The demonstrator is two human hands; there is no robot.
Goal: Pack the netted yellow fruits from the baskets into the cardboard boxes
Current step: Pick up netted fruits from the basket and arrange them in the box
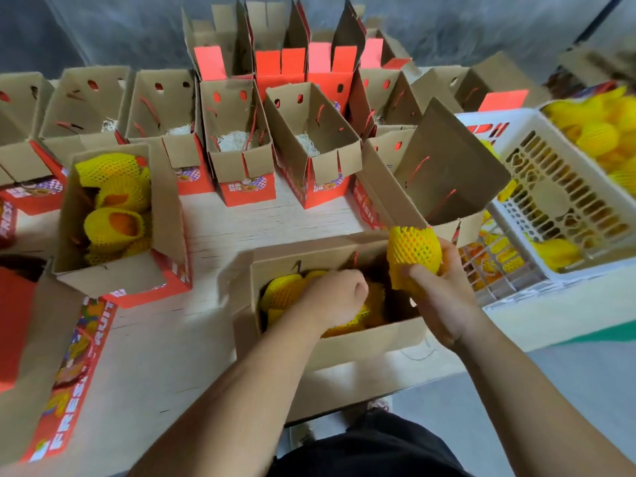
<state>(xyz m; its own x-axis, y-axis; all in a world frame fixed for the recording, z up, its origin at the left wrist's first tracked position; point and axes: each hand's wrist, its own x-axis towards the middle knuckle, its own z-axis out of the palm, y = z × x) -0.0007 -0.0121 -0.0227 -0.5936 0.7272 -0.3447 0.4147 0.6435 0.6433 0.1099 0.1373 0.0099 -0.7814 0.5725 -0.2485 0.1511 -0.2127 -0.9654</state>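
An open cardboard box (361,346) sits at the table's near edge with several netted yellow fruits (282,290) inside. My left hand (334,297) reaches into this box with curled fingers on the fruits; what it holds is hidden. My right hand (444,294) grips one netted yellow fruit (414,253) above the box's right end. To the right, white plastic baskets (557,197) hold more netted fruits (599,136).
A filled box (165,215) with netted fruits stands at the left. Rows of open boxes (309,129) lined with pale shredded filling cover the back of the table. A red printed box (72,373) lies at the near left. A tall flap (447,163) rises beside my right hand.
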